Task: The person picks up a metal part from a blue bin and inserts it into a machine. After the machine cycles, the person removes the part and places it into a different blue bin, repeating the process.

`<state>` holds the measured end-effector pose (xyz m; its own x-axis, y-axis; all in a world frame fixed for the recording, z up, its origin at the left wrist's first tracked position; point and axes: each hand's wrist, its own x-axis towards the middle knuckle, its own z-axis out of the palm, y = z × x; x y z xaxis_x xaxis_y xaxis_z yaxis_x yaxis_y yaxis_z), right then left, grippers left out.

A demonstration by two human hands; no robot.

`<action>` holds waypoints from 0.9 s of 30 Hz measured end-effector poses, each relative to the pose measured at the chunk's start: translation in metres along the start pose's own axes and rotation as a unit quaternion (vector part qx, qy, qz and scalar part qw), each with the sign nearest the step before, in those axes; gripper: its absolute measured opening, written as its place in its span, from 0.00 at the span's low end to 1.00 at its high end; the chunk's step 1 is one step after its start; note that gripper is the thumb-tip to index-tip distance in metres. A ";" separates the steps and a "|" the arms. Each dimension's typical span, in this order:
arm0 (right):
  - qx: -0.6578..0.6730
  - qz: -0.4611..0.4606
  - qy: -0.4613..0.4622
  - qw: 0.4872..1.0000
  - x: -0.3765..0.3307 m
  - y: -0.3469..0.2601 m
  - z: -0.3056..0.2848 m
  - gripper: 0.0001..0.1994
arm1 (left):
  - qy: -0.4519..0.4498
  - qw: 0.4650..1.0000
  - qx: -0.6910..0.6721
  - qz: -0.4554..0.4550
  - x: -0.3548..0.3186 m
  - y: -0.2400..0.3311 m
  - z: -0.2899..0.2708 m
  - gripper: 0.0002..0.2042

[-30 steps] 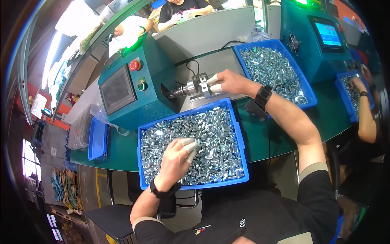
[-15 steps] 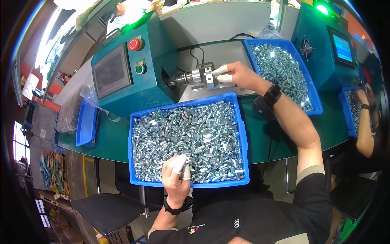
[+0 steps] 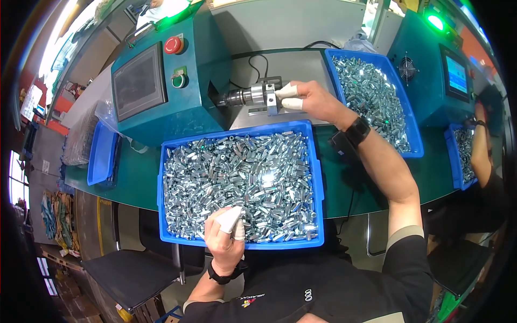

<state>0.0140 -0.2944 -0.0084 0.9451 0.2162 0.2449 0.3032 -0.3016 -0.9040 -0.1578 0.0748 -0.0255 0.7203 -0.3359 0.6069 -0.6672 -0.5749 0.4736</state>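
My left hand (image 3: 224,237) is over the near rim of a blue tray (image 3: 318,212) full of small shiny hex metal pieces (image 3: 242,172). Its fingers, with white covers on some tips, are closed together; whatever they hold is hidden. Farther off, my right hand (image 3: 318,101) reaches to a metal clamping fixture (image 3: 272,99), two white-covered fingertips pinched against its right side. Any piece between those fingers cannot be made out. A dark spindle (image 3: 234,98) runs from the green machine (image 3: 177,116) into the fixture from the left.
The machine carries a dark screen (image 3: 139,81), a red button (image 3: 173,45) and a green button (image 3: 179,79). Another blue tray of metal pieces (image 3: 371,102) stands right of my right hand. A smaller blue tray (image 3: 102,153) is at left. At far right a co-worker's arm (image 3: 481,145) reaches near another tray (image 3: 456,161).
The whole view has shifted slightly, so the machine and trays sit a little further left. Both hands keep nearly the same places, at the fixture and over the near tray rim.
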 end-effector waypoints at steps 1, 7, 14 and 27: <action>0.001 0.000 -0.001 1.000 0.000 -0.001 0.000 0.17 | 0.001 1.000 -0.004 -0.003 -0.001 0.000 0.000 0.12; 0.048 0.031 -0.013 0.998 -0.002 -0.005 0.005 0.19 | 0.015 1.000 -0.022 -0.010 -0.003 -0.003 -0.001 0.11; 0.043 0.111 -0.028 0.992 -0.002 -0.010 0.001 0.21 | 0.038 0.998 -0.041 -0.019 -0.004 -0.006 -0.002 0.11; -0.012 0.132 0.014 0.991 -0.003 -0.006 -0.004 0.19 | 0.070 0.993 -0.095 0.019 -0.009 -0.012 -0.004 0.14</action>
<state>0.0099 -0.2971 -0.0028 0.9949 0.1003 0.0113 0.0475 -0.3661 -0.9294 -0.1566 0.0879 -0.0340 0.6697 -0.2400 0.7028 -0.7264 -0.4081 0.5529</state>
